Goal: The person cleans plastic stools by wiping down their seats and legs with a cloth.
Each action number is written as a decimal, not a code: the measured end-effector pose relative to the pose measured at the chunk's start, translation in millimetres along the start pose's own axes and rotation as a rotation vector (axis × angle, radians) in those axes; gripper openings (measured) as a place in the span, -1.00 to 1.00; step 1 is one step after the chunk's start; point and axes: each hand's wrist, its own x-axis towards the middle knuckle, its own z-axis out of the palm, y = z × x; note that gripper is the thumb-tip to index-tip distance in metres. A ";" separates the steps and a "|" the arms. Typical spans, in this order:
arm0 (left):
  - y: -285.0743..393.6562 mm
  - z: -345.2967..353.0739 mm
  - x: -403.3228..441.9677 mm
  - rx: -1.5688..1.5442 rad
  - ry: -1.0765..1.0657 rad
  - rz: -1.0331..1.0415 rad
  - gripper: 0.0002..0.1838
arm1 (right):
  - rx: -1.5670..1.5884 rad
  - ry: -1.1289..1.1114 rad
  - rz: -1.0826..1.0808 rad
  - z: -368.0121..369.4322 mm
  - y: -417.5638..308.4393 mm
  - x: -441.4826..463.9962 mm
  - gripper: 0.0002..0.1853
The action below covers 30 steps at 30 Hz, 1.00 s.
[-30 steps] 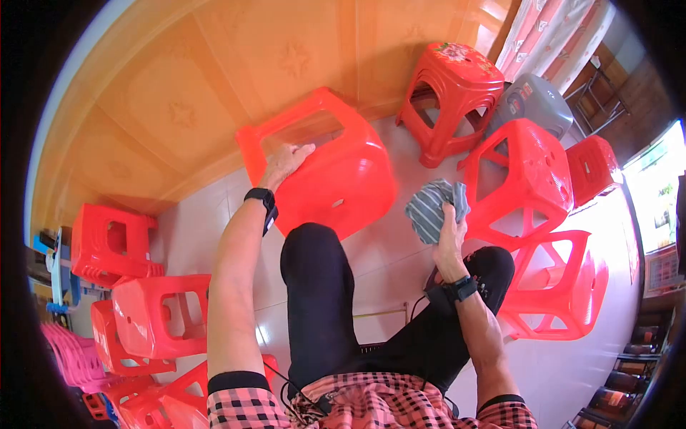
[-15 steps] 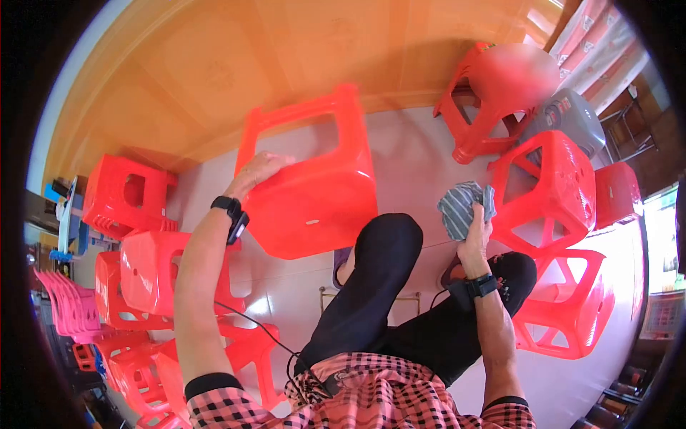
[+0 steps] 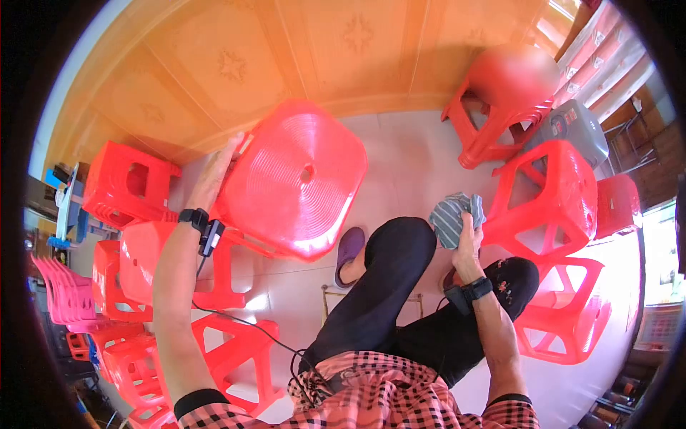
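Note:
In front of me a red plastic stool (image 3: pixel 275 182) is held up and tilted, its round-ribbed seat with a centre hole facing me. My left hand (image 3: pixel 214 175) grips it at its left side, the fingertips partly hidden behind the stool's edge. To the right of my knees, my right hand (image 3: pixel 468 247) is closed on a crumpled grey-and-white striped cloth (image 3: pixel 449 220). The cloth is apart from the held stool and close to another red stool (image 3: pixel 564 189) on my right.
More red stools (image 3: pixel 132 182) stand at the left, with stacked pink chairs (image 3: pixel 68 293) beyond. On the right are another red stool (image 3: pixel 572 307), a grey container (image 3: pixel 579 132) and a stool stack (image 3: pixel 486 132). An orange wooden panel (image 3: pixel 321 50) rises ahead. A black cable (image 3: pixel 243 319) hangs by my left arm.
The held stool has turned so its ribbed seat top now faces me, its open legs swung out of sight. My left hand moved left; my right hand and the cloth shifted slightly left and down.

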 end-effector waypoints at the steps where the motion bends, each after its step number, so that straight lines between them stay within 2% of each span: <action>1: 3.4 9.8 0.3 -0.005 0.000 0.003 -0.25 | -0.019 0.013 -0.006 -1.2 3.5 2.7 -0.49; 4: -1.5 29.6 14.4 -0.194 0.116 0.078 -0.29 | -0.028 0.006 0.012 -1.2 0.3 6.5 -0.46; 6: -11.3 37.3 34.4 -0.398 0.123 -0.023 -0.28 | -0.051 0.012 0.035 0.6 -3.1 6.8 -0.46; 8: -10.3 41.5 39.0 -0.431 0.169 0.020 -0.28 | -0.015 0.008 -0.025 2.6 -1.1 5.2 -0.60; 10: -14.5 39.2 47.7 -0.462 0.216 0.063 -0.28 | -0.026 0.008 -0.020 0.7 3.9 10.2 -0.60; 12: -30.3 25.5 67.3 -0.474 0.288 0.010 -0.26 | -0.033 0.018 -0.017 -2.0 6.0 13.3 -0.59; 15: -20.0 13.4 50.2 -0.480 0.246 0.086 -0.24 | -0.036 0.008 0.039 -3.4 2.9 10.6 -0.48; 16: -12.0 21.8 48.7 -0.450 0.403 0.318 -0.24 | -0.045 0.020 0.045 -2.3 2.6 9.2 -0.50; 17: -15.6 14.4 53.2 -0.450 0.405 0.314 -0.24 | -0.054 0.030 0.052 -0.8 2.5 7.8 -0.52; 19: -26.9 -14.9 59.1 -0.278 0.285 0.124 -0.24 | -0.047 -0.014 0.050 3.9 -0.5 0.3 -0.55; 23: -43.2 -46.1 52.9 -0.153 0.241 0.041 -0.24 | -0.083 -0.029 0.047 -1.0 13.0 5.4 -0.58; 27: -101.3 -96.3 81.2 -0.080 0.363 0.010 -0.25 | -0.087 -0.036 0.070 0.9 15.8 4.8 -0.58; 29: -136.2 -117.7 98.6 0.318 0.667 0.013 -0.18 | -0.046 -0.047 0.083 0.3 17.5 5.5 -0.58; 30: -135.8 -115.8 91.0 0.320 0.669 0.011 -0.18 | -0.046 -0.048 0.085 -0.2 18.7 5.8 -0.58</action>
